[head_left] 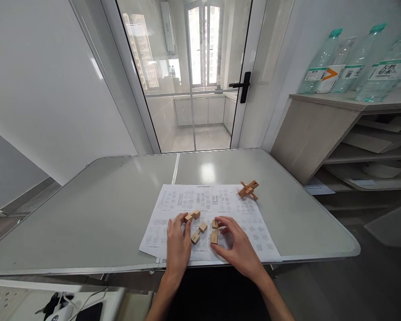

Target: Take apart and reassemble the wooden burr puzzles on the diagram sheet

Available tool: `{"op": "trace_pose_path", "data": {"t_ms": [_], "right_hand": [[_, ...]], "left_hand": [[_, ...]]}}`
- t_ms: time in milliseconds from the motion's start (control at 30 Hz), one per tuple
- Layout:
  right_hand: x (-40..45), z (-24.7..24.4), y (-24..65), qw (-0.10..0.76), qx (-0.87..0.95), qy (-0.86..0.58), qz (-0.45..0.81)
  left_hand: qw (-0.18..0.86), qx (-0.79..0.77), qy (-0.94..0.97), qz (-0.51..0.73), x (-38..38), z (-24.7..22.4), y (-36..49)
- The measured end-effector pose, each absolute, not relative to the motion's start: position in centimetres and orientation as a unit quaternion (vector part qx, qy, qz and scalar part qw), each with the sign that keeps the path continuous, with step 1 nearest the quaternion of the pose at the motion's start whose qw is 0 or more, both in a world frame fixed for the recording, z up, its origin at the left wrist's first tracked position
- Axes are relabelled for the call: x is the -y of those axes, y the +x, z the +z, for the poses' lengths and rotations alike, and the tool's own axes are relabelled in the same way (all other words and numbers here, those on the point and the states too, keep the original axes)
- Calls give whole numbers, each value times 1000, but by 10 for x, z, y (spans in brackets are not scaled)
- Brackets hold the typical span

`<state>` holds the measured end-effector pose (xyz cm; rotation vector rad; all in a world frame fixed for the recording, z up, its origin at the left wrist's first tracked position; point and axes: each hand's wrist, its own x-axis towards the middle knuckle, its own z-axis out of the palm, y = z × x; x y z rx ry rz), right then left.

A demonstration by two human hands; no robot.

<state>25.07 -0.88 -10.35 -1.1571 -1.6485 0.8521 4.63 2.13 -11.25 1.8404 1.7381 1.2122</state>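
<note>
Several notched wooden puzzle pieces lie on the printed paper sheet point(160, 243) in front of me. At the sheet's middle, my left hand point(179, 243) has its thumb and index finger closed at the left end of one wooden puzzle piece point(196, 214). My right hand point(237, 245) pinches another wooden puzzle piece point(214, 236) lengthwise, index finger at its far end and thumb at its near end. Between the hands rests a third notched piece point(195, 239), untouched. An assembled wooden burr puzzle point(248, 189) with crossing bars sits at the sheet's upper right corner.
The sheet carries small printed diagrams and lies on a grey-white table point(103, 214). Beyond stands a glass door with a black handle point(244, 87). Clear bottles point(324, 62) stand on a wooden shelf point(297, 129) at right. Lower left, a phone point(89, 312) and cables lie on a white surface.
</note>
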Motion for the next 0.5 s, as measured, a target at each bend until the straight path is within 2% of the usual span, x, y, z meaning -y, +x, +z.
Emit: {"op": "trace_pose_path", "data": {"t_ms": [367, 500], "right_hand": [[4, -103, 252, 447, 674, -467, 357], [2, -96, 246, 446, 680, -466, 349]], "left_hand": [[137, -601, 687, 385, -21, -120, 45], [139, -607, 658, 423, -16, -110, 47]]}}
